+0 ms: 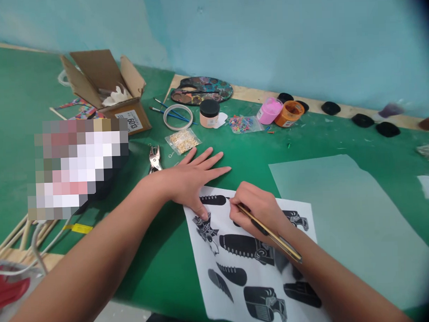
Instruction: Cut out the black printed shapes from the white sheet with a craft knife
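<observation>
A white sheet (210,255) printed with several dark puppet-like figure parts lies on the green table in front of me. My left hand (190,183) is spread flat, its thumb on the sheet's upper left corner and its other fingers stretched over the green surface. Between the fingers of my right hand (254,204) is a gold and black pen (273,236), tilted with its back end toward me. The pen's tip is near a black printed shape at the top of the sheet; my fingers partly hide it.
Left of my hand lie metal pliers (155,158) and an open cardboard box (128,118). Behind are a bag of gold pieces (183,141), a tape roll (178,117), a black-lidded jar (209,113), a paint palette (201,90), and pink (269,110) and orange (289,113) pots. A translucent sheet (350,222) lies right.
</observation>
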{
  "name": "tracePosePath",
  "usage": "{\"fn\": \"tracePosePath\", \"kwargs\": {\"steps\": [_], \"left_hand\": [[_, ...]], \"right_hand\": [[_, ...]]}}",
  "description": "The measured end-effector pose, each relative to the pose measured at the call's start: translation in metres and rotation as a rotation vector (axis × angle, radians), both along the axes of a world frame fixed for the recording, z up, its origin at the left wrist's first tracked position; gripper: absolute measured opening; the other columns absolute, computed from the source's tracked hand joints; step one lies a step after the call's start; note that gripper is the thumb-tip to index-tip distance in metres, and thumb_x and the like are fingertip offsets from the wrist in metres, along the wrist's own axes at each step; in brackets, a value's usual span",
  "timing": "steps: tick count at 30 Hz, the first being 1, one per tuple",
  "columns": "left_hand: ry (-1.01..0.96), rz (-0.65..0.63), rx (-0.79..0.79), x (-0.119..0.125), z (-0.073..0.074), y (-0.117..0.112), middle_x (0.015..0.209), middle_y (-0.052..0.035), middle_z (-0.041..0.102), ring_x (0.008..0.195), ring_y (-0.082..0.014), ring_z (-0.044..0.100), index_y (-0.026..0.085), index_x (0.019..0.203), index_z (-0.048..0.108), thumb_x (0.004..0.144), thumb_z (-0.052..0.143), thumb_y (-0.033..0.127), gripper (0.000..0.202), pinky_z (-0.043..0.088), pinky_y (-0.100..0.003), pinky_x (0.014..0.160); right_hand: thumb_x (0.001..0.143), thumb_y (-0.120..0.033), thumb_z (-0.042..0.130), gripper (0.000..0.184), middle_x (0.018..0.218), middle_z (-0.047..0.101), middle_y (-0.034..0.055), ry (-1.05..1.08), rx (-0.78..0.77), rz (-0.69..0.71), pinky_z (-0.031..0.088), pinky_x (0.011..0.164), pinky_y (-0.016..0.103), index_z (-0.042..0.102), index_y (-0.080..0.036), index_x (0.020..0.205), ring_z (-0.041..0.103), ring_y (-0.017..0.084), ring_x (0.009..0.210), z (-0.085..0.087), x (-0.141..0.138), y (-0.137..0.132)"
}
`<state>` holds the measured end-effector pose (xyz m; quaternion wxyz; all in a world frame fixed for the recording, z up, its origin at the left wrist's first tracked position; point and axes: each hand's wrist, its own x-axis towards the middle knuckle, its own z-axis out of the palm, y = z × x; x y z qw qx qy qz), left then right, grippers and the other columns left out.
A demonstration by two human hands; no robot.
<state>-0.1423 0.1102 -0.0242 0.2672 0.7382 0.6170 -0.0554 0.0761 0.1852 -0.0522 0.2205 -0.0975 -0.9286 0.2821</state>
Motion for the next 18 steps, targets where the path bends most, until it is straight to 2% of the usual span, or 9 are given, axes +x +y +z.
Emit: {"fn": "tracePosePath", "kwargs": {"steps": [6, 12, 18], "left_hand": [[-0.010, -0.002, -0.025, 0.0016, 0.0041, 0.0018, 0.163, -0.0034, -0.016, 0.149, -0.0357, -0.017, 0.038, 0.157, 0.016, 0.058, 0.079, 0.069, 0.122, -0.011, -0.059, 0.118], [-0.015, -0.007, -0.035, 0.0009, 0.0022, 0.0013, 0.163, -0.0022, -0.018, 0.148, -0.0353, -0.020, 0.038, 0.157, 0.014, 0.061, 0.078, 0.064, 0.118, -0.012, -0.061, 0.116], [-0.024, -0.002, -0.018, 0.0010, 0.0013, 0.0009, 0.164, -0.0009, -0.016, 0.149, -0.0370, -0.017, 0.038, 0.157, 0.016, 0.061, 0.079, 0.062, 0.118, -0.012, -0.060, 0.116]], "right_hand": [[0.080, -0.006, 0.052, 0.018, 0.065, 0.047, -0.0020, 0.007, 0.025, -0.029, 0.036, 0.056, 0.024, 0.049, -0.021, 0.070, 0.045, 0.012, 0.059, 0.0018, -0.0029, -0.0015], [0.078, -0.006, 0.055, 0.020, 0.063, 0.045, -0.0032, 0.008, 0.040, -0.086, 0.034, 0.054, 0.022, 0.047, -0.019, 0.065, 0.042, 0.010, 0.056, 0.0021, -0.0039, -0.0041], [0.078, -0.005, 0.054, 0.017, 0.063, 0.046, -0.0025, 0.006, 0.019, -0.064, 0.035, 0.056, 0.022, 0.051, -0.018, 0.067, 0.043, 0.010, 0.057, 0.0015, -0.0038, -0.0039]]}}
